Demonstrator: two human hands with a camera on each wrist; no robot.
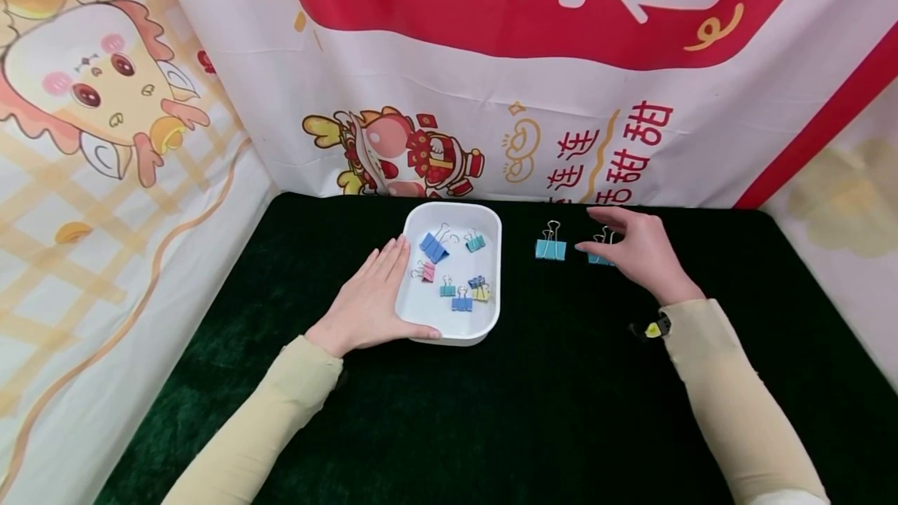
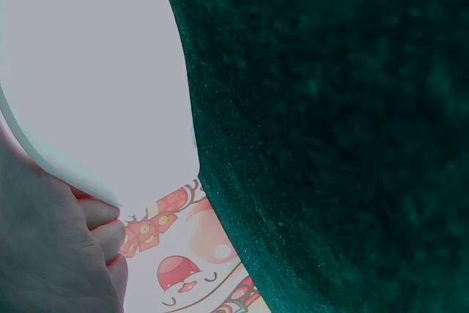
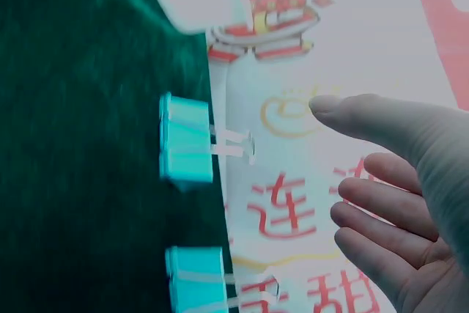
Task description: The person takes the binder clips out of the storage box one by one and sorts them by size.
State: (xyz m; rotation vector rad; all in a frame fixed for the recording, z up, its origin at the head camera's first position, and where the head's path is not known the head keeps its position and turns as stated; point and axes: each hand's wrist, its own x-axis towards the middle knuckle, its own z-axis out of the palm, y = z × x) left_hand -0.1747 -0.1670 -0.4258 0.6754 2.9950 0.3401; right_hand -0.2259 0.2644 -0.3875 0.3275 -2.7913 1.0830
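Note:
My left hand (image 1: 372, 296) rests along the left side of a white plastic tray (image 1: 496, 279), fingers extended and thumb at its near rim. In the left wrist view, fingers (image 2: 102, 236) lie against the tray's outer wall. Inside are small binder clips: a blue one (image 1: 434, 248), a teal one (image 1: 475, 242), a pink one (image 1: 427, 271) and several others. My right hand (image 1: 641, 248) hovers at a light-blue binder clip (image 1: 599, 259), partly covering it in the head view. The right wrist view shows the thumb and loosely bent fingers apart, holding nothing. Another light-blue binder clip (image 1: 550, 249) stands left of that hand.
Dark green velvety cloth (image 1: 547, 411) covers the table. A white printed curtain (image 1: 491, 100) with red lettering hangs right behind its far edge. On the left hangs another sheet (image 1: 140, 256) with a cartoon print.

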